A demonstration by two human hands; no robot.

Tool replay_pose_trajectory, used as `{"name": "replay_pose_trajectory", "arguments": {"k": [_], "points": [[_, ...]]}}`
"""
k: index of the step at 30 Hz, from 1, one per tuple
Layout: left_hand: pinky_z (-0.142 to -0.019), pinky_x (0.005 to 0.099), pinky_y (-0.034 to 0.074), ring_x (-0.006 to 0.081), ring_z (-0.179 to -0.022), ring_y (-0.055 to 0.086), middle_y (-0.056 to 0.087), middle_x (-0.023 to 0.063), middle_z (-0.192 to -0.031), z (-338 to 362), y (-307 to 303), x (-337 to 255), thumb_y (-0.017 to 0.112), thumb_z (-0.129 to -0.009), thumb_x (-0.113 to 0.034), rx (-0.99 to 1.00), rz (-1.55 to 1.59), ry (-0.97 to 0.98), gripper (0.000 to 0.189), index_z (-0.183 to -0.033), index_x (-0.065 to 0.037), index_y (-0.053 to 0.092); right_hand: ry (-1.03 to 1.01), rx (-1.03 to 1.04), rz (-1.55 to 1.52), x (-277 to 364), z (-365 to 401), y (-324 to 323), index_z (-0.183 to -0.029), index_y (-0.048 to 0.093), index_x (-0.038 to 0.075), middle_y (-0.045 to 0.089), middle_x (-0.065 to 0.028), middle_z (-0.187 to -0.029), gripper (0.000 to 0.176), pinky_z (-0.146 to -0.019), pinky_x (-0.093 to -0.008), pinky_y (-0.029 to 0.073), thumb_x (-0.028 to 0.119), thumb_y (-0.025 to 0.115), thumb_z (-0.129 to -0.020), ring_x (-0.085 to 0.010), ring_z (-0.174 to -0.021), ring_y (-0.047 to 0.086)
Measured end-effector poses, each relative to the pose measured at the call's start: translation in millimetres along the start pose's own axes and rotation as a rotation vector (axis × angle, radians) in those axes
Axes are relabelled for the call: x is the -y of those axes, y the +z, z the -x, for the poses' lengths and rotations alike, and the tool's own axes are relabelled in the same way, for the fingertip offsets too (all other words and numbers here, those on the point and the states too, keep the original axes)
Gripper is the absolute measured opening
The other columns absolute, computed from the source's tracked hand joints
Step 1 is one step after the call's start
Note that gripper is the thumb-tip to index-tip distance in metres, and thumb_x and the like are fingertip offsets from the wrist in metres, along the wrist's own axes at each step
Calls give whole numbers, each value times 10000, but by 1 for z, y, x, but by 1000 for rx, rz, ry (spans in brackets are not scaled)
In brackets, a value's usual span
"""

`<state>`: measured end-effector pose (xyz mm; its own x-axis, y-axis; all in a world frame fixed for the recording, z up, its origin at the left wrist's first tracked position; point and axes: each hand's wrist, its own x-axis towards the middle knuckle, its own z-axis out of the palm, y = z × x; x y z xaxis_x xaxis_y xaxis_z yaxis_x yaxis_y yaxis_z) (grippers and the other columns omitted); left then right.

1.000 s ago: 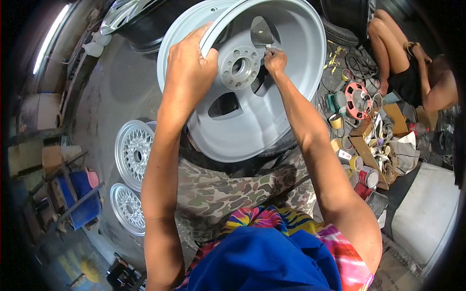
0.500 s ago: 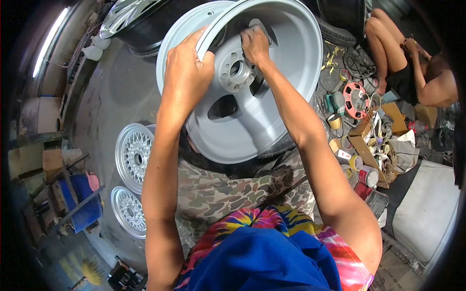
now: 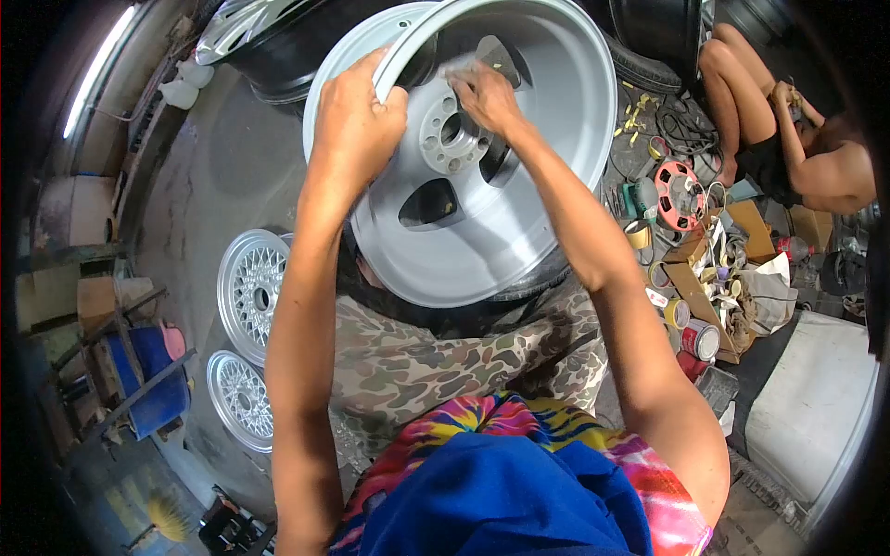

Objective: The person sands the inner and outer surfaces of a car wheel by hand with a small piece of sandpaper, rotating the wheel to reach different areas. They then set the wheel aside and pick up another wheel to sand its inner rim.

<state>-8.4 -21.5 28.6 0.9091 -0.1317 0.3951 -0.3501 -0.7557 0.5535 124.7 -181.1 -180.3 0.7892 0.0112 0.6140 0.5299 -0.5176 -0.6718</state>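
A grey wheel rim (image 3: pixel 464 259) stands tilted before me, its hollow inner side facing me, with a hub hole and several openings. My left hand (image 3: pixel 357 120) is closed around the rim's upper left edge, thumb on the near side. Inside the barrel, my right hand (image 3: pixel 487 97) bends its fingers against the face just above the hub. Something pale and blurred shows at those fingertips; I cannot make out what it is. Below the rim lies a black tire (image 3: pixel 547 283), partly hidden, in front of my camouflage trousers (image 3: pixel 464 361).
Two silver mesh wheels (image 3: pixel 255 287) lie on the floor at left. To the right are a red reel (image 3: pixel 680 196), an open cardboard box (image 3: pixel 700 301), tape rolls and cans (image 3: pixel 701 340). Another person (image 3: pixel 788 120) sits at upper right. More wheels (image 3: pixel 306 46) stand at the back.
My right hand has shifted slightly down and left on the inner face, from near the upper opening toward the hub. My left hand keeps its hold on the edge.
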Motion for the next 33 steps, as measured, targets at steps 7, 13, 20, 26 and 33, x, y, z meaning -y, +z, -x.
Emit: {"name": "replay_pose_trajectory", "arguments": {"k": [7,13,20,26,33], "points": [[-650,352,512,264,-545,601,647,239,-729,-1,1,3,552,-776,-38,-4,-12,-8,471,-1237,28,620,-65,24,177,-7,-44,-2,-802,693,4,653,-237,-895,238,-820,-519,483,214,592,-850,-424,-874,616],[-708,338,517,220,-653,647,694,228,-854,-2,-1,13,580,-818,-81,33,40,-22,460,-1266,19,608,-56,144,109,27,10,5,-806,696,37,640,-244,-959,233,-815,-503,502,233,579,-853,-419,-900,627],[-1067,312,364,227,-1240,542,604,167,-1317,-3,3,11,480,-1034,-354,126,354,-10,481,-1357,-3,547,-190,418,267,78,-29,3,-830,689,5,654,-205,-889,268,-814,-489,508,246,579,-866,-380,-891,636],[-1094,299,329,212,-1268,512,581,152,-1347,-2,-1,12,381,-1057,-420,119,465,-88,561,-1352,32,537,-540,321,258,64,15,16,-826,698,35,649,-159,-898,177,-889,-435,492,182,599,-836,-316,-981,617],[-1083,300,347,194,-1251,515,589,146,-1335,-1,7,9,418,-1052,-391,136,549,-92,533,-1351,35,535,-531,370,210,90,-4,7,-860,679,7,658,-178,-1011,200,-835,-445,502,187,594,-844,-335,-938,625]]}}
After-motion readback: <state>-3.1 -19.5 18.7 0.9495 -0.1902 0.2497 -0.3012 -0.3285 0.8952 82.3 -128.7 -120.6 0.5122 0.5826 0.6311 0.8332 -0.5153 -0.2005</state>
